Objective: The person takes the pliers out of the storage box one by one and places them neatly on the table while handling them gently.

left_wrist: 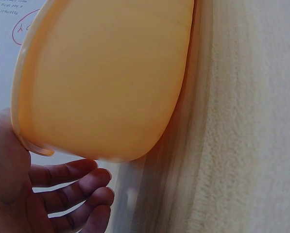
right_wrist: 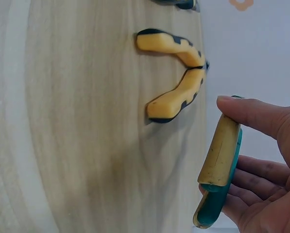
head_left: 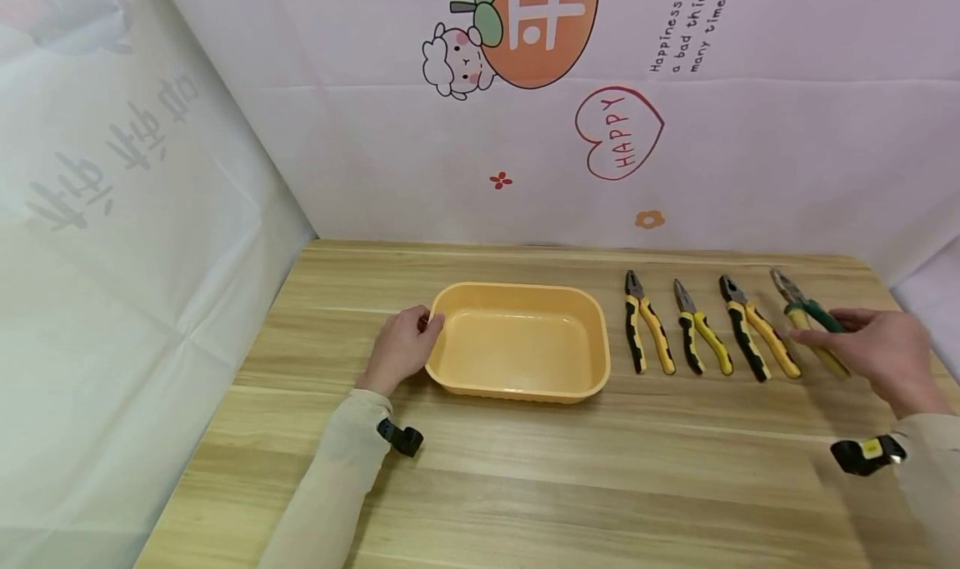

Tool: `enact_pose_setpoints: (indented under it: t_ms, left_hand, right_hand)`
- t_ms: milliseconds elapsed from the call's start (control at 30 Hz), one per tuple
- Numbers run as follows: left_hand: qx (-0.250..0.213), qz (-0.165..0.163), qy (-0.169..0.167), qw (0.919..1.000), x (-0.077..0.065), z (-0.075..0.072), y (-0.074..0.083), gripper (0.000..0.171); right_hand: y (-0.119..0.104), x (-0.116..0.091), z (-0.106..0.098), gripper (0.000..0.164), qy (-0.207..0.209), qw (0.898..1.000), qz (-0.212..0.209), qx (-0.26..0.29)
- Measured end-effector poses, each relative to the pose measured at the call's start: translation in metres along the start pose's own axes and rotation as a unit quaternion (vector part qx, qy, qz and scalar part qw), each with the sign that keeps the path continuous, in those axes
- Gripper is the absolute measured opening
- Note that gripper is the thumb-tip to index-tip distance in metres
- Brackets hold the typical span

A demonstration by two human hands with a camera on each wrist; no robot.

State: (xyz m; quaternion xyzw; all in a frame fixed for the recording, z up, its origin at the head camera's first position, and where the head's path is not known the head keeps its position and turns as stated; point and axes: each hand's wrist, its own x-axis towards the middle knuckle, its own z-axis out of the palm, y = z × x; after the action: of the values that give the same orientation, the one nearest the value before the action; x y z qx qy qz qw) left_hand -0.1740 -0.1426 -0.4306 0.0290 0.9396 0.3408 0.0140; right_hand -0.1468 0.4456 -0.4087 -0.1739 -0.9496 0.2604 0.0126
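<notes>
A yellow-orange plastic basin (head_left: pixel 517 344) stands on the table, its inside bare. At its left end my left hand (head_left: pixel 397 348) grips the rim, thumb over the edge and fingers outside; in the left wrist view those fingers (left_wrist: pixel 79 194) curl beside the basin wall. On the far right my right hand (head_left: pixel 888 348) holds pliers with green and yellow handles (right_wrist: pixel 220 155), thumb on one handle and fingers behind the other. Their metal head (head_left: pixel 787 287) points away from me. In the right wrist view they look tilted and raised off the table.
Between basin and right hand lie three yellow-and-black pliers in a row: one pair (head_left: pixel 633 290) beside the basin, narrow-nosed pliers (head_left: pixel 684 298) in the middle, and a broader-headed pair (head_left: pixel 735 292). The wooden table (head_left: pixel 525 477) ends at a printed cloth (head_left: pixel 375 161) behind.
</notes>
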Motion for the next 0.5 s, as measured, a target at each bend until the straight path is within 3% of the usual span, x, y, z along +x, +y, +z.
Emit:
enact_pose_setpoints:
  t_ms: [500]
  left_hand:
    - [0.001, -0.007, 0.001, 1.0000, 0.001, 0.001, -0.001, 0.034]
  right_hand:
    - [0.023, 0.005, 0.011, 0.083, -0.007, 1.000, 0.011, -0.018]
